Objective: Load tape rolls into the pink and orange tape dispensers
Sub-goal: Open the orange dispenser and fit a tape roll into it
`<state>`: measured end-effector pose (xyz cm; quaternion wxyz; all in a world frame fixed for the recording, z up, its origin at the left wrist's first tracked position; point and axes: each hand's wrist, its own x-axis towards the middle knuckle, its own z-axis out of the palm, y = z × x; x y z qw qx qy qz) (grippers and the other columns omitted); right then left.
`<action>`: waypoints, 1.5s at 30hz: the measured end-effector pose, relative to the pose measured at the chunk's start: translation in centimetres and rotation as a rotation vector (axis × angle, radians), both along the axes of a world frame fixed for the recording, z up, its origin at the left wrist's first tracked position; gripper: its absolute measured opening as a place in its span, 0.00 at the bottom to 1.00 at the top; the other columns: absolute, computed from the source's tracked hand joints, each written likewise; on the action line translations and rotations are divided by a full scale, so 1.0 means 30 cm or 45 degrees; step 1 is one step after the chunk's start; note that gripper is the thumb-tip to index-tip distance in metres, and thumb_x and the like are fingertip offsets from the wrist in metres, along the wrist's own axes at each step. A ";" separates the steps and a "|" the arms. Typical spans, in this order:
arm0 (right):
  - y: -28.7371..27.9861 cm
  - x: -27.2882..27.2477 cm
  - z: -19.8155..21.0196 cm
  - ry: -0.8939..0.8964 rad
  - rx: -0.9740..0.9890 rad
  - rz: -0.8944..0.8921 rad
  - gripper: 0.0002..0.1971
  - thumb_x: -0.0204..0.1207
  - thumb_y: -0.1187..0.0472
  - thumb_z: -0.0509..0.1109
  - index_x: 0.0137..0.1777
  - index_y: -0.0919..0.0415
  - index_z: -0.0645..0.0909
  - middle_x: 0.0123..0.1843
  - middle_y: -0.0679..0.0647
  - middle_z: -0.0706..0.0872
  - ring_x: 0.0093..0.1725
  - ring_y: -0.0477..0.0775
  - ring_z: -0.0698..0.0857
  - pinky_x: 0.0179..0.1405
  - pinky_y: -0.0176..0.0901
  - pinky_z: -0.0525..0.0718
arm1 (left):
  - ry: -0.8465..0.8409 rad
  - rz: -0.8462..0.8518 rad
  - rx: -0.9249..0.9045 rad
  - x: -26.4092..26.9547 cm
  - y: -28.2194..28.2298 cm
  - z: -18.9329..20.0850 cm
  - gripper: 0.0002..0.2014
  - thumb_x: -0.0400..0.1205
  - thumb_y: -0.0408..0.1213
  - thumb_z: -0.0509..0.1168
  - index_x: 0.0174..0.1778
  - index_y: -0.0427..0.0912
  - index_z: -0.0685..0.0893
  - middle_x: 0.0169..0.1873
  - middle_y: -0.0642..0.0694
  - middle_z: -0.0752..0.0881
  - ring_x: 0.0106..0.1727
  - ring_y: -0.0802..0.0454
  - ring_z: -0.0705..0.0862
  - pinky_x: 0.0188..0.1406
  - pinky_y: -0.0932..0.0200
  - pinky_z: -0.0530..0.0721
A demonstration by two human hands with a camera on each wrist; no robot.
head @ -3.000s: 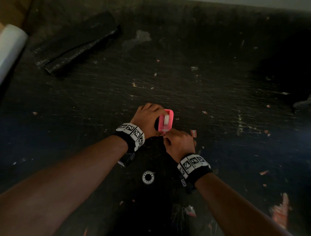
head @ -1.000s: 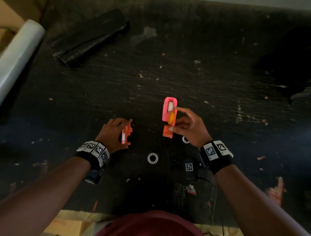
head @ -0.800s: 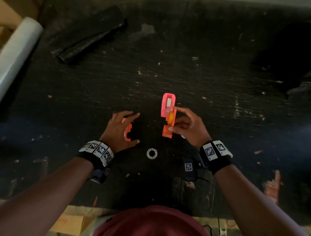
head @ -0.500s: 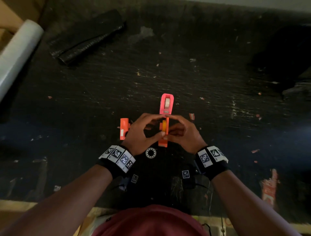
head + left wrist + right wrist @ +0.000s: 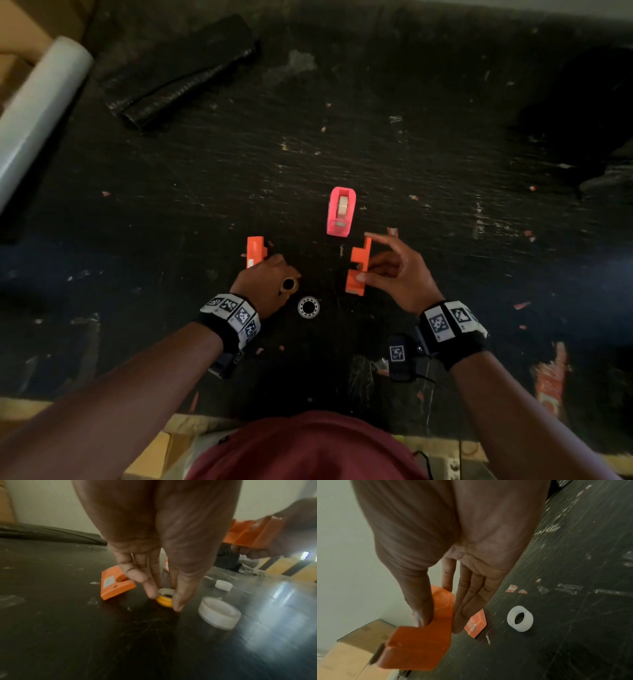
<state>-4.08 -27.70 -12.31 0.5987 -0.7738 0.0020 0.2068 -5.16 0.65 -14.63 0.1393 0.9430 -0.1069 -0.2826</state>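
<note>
Step in hand, as I judge it: fitting a roll to the orange dispenser, which lies in two halves. The pink tape dispenser (image 5: 340, 212) stands on the tabletop (image 5: 411, 154) just beyond both hands, between them, with a roll already seated in it, so that half of the task looks done.

To do this step well: keep the small core square to the shell's hub before pressing; a tilted ring would jam or pop off. Bring the held shell down towards the left hand rather than lifting the loose ring far, then close with the other shell, lining the edges up before squeezing.

Left hand (image 5: 265, 282): fingers pointing down, thumb and fingertips (image 5: 151, 592) pinching a small yellow-orange tape core (image 5: 165, 599) that sits on or barely above the tabletop; which one I cannot tell. Narrow pinch, other fingers loosely extended.

Right hand (image 5: 399, 274): thumb and fingers pinch one orange dispenser half (image 5: 358, 267), held off the tabletop on edge; index finger extended, free.

The second orange dispenser half (image 5: 256, 251) lies flat just beyond the left hand, untouched. A clear tape roll (image 5: 309, 307) lies flat between the hands, nearer the left wrist. A smaller white ring (image 5: 520, 620) lies near the right hand.
</note>
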 end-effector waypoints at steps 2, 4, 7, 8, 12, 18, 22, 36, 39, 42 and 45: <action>-0.004 -0.009 0.002 -0.010 -0.017 -0.007 0.39 0.66 0.68 0.85 0.76 0.50 0.76 0.49 0.57 0.93 0.52 0.48 0.93 0.57 0.42 0.90 | 0.002 0.003 0.026 -0.010 -0.009 -0.005 0.26 0.79 0.41 0.73 0.74 0.58 0.79 0.71 0.52 0.75 0.68 0.48 0.82 0.58 0.49 0.87; -0.008 -0.020 0.002 -0.037 0.002 -0.031 0.38 0.66 0.70 0.85 0.76 0.52 0.77 0.48 0.56 0.93 0.50 0.46 0.93 0.54 0.38 0.89 | -0.087 0.058 -0.005 -0.026 -0.022 0.003 0.28 0.77 0.46 0.75 0.73 0.56 0.78 0.70 0.51 0.74 0.67 0.48 0.82 0.55 0.46 0.89; -0.015 -0.039 -0.004 -0.041 -0.019 -0.038 0.39 0.66 0.70 0.85 0.76 0.51 0.76 0.47 0.54 0.94 0.50 0.45 0.93 0.54 0.39 0.89 | -0.158 0.127 -0.043 -0.052 -0.073 0.028 0.22 0.76 0.55 0.72 0.64 0.55 0.80 0.63 0.51 0.80 0.58 0.46 0.87 0.51 0.47 0.88; -0.017 -0.045 -0.008 -0.036 -0.027 -0.040 0.39 0.66 0.69 0.86 0.76 0.50 0.76 0.48 0.54 0.94 0.51 0.46 0.93 0.55 0.41 0.89 | -0.132 0.118 -0.018 -0.059 -0.093 0.029 0.21 0.76 0.59 0.71 0.60 0.55 0.80 0.60 0.51 0.83 0.56 0.46 0.88 0.49 0.48 0.87; -0.009 -0.078 -0.007 -0.034 -0.008 -0.034 0.40 0.65 0.69 0.86 0.76 0.51 0.76 0.49 0.57 0.93 0.52 0.49 0.93 0.59 0.47 0.90 | 0.058 0.112 0.094 -0.090 -0.142 -0.003 0.26 0.72 0.69 0.68 0.56 0.53 0.79 0.56 0.48 0.85 0.55 0.43 0.89 0.51 0.45 0.88; -0.010 -0.125 -0.016 0.000 -0.012 -0.008 0.40 0.65 0.67 0.86 0.76 0.45 0.76 0.49 0.57 0.94 0.53 0.51 0.94 0.60 0.57 0.91 | 0.035 0.227 -0.047 -0.093 -0.139 -0.001 0.15 0.73 0.55 0.73 0.51 0.54 0.83 0.50 0.50 0.87 0.51 0.46 0.90 0.45 0.49 0.88; 0.000 -0.145 -0.027 -0.012 0.000 -0.022 0.40 0.64 0.68 0.87 0.75 0.45 0.77 0.49 0.58 0.94 0.52 0.54 0.94 0.60 0.62 0.90 | -0.074 0.352 -0.581 -0.102 -0.088 0.016 0.17 0.71 0.43 0.80 0.53 0.57 0.85 0.49 0.55 0.91 0.49 0.61 0.91 0.52 0.55 0.91; 0.123 -0.086 0.048 -0.064 0.127 0.061 0.42 0.65 0.73 0.85 0.78 0.51 0.75 0.49 0.55 0.94 0.52 0.49 0.94 0.56 0.40 0.89 | 0.038 0.515 -1.279 -0.066 -0.087 0.196 0.26 0.76 0.24 0.78 0.69 0.47 0.85 0.60 0.49 0.92 0.63 0.54 0.91 0.65 0.55 0.88; 0.138 -0.078 0.047 -0.079 0.136 0.067 0.42 0.65 0.73 0.85 0.76 0.45 0.76 0.50 0.56 0.95 0.54 0.51 0.94 0.58 0.44 0.89 | 0.011 0.475 -1.254 -0.060 -0.083 0.207 0.27 0.76 0.25 0.78 0.70 0.47 0.85 0.60 0.51 0.92 0.62 0.56 0.91 0.65 0.56 0.88; 0.144 -0.073 0.055 -0.071 0.169 0.067 0.41 0.65 0.73 0.85 0.73 0.42 0.76 0.52 0.59 0.94 0.55 0.53 0.94 0.59 0.47 0.90 | -0.009 0.409 -1.233 -0.051 -0.066 0.215 0.31 0.76 0.27 0.79 0.75 0.48 0.82 0.61 0.51 0.92 0.62 0.58 0.91 0.65 0.60 0.87; 0.151 -0.068 0.058 -0.057 0.170 0.069 0.40 0.66 0.73 0.85 0.75 0.46 0.76 0.51 0.59 0.94 0.54 0.51 0.93 0.57 0.43 0.89 | -0.197 0.351 -1.027 -0.019 -0.011 0.200 0.30 0.77 0.31 0.76 0.75 0.53 0.80 0.64 0.53 0.87 0.63 0.61 0.88 0.63 0.62 0.87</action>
